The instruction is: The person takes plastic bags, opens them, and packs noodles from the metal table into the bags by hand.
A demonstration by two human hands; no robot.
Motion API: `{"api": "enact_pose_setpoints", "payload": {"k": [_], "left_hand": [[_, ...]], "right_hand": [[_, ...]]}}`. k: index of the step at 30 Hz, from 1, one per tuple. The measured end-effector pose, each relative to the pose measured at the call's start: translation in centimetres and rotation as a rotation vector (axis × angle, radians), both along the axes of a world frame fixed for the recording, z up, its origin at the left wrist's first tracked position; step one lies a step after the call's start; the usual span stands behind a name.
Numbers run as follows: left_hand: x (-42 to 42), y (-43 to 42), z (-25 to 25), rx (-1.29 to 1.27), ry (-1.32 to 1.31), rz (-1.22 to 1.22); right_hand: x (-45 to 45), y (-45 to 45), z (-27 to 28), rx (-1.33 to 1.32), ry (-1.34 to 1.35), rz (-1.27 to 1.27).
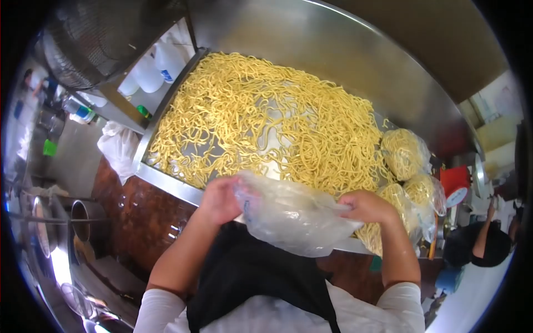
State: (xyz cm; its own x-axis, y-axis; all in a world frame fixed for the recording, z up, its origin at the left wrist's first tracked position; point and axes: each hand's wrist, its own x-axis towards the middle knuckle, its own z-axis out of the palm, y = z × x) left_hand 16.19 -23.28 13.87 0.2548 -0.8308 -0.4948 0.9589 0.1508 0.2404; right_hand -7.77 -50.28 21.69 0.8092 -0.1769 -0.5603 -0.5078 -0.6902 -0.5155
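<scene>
A clear plastic bag (294, 216) is stretched between my two hands, above the front edge of the metal table. My left hand (223, 198) grips its left end, with the fingertips partly covered by the film. At the other end, my right hand (367, 206) pinches the plastic between thumb and fingers. The bag looks flat, with no noodles visible in it. Beyond it, a thick layer of loose yellow noodles (333, 127) spreads over the metal table (166, 183). Filled bags of noodles (404, 152) are piled at the right end, close to my right hand.
A red scale (455, 183) stands past the filled bags. White plastic jugs (166, 61) sit on a shelf at the upper left, near a large fan (72, 50). A white bag (119, 147) hangs by the table's left corner. Another person (480, 241) is at the far right.
</scene>
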Motion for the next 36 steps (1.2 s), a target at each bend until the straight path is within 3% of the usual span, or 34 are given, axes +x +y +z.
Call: {"api": "enact_pose_setpoints", "payload": {"k": [1,3,5,6,8,9,10,11,13,15,16,19,20,21,23,25,27,29,30,32,34,35,36], "left_hand": [[-0.3,-1.1,-2.2,-0.004,0.013,-0.014],[-0.6,-4.0,-7.6,-0.293,0.059,-0.424],[-5.1,-7.1,-2.9,0.176,-0.413,-0.717],[-6.6,-8.2,-3.2,0.150,-0.330,-0.772],[-8.9,-9.8,-4.8,0.123,-0.246,-0.830],[-9.9,-10.4,-5.8,0.093,-0.057,-0.823],[-10.7,-10.8,-6.4,0.062,0.131,-0.810],[-11.2,-10.9,-6.5,0.058,0.134,-0.809],[-11.6,-11.1,-6.2,0.253,0.179,-0.788],[-11.2,-10.7,-5.5,0.346,0.144,-0.804],[-10.7,-10.4,-5.9,0.314,0.124,-0.817],[-9.1,-9.4,-7.4,0.295,0.092,-0.781],[-8.4,-8.8,-8.0,0.269,0.137,-0.725],[-7.5,-8.1,-8.5,0.246,0.179,-0.673],[-5.7,-6.6,-9.2,0.246,0.170,-0.660],[-5.0,-5.4,-9.9,0.224,0.233,-0.574],[-4.7,-5.3,-10.3,0.281,0.232,-0.567],[-4.5,-5.3,-10.0,0.315,0.235,-0.543],[-4.1,-5.4,-9.7,0.336,0.235,-0.524],[-3.3,-5.1,-10.2,0.344,0.236,-0.492],[-2.2,-4.4,-12.6,-0.044,0.390,-0.367],[-1.9,-4.7,-11.5,-0.049,0.392,-0.360],[-1.3,-5.6,-9.3,0.149,0.328,-0.269]], "right_hand": [[-0.2,-0.7,0.3,0.079,0.021,0.027],[-0.1,-2.8,2.6,-0.020,0.007,-0.115],[0.7,-7.0,4.7,-0.040,0.048,-0.277],[1.9,-7.5,6.0,-0.041,0.052,-0.282],[3.7,-7.9,8.3,-0.398,0.220,-0.192],[4.2,-7.5,7.7,-0.401,0.222,-0.191],[4.8,-6.5,6.3,-0.440,0.090,-0.044],[5.3,-5.1,4.8,-0.474,-0.043,0.103],[7.4,-0.3,1.6,-0.407,-0.041,-0.021],[7.3,1.9,-3.7,-0.697,-0.015,-0.030],[6.9,1.5,-5.9,-0.697,-0.019,-0.020],[7.6,-4.0,-13.4,-0.804,0.069,-0.178],[8.9,-7.3,-16.8,-0.711,0.038,-0.383],[10.6,-9.5,-18.6,-0.606,0.012,-0.589],[15.1,-11.8,-19.2,-0.617,-0.160,-0.611],[20.1,-17.6,-25.9,-0.226,-0.297,-0.957],[23.6,-10.0,-17.6,-0.743,-0.157,-0.356],[25.0,-7.4,-18.8,-0.571,-0.472,-0.433],[25.9,-6.5,-18.2,-0.577,-0.476,-0.424],[28.0,-5.5,-15.4,0.030,-0.595,-0.714],[30.1,-5.0,-10.5,0.180,-0.610,-0.765],[30.8,-4.6,-7.7,0.336,-0.619,-0.835],[31.3,-4.1,-4.7,0.409,-0.641,-0.848]]}}
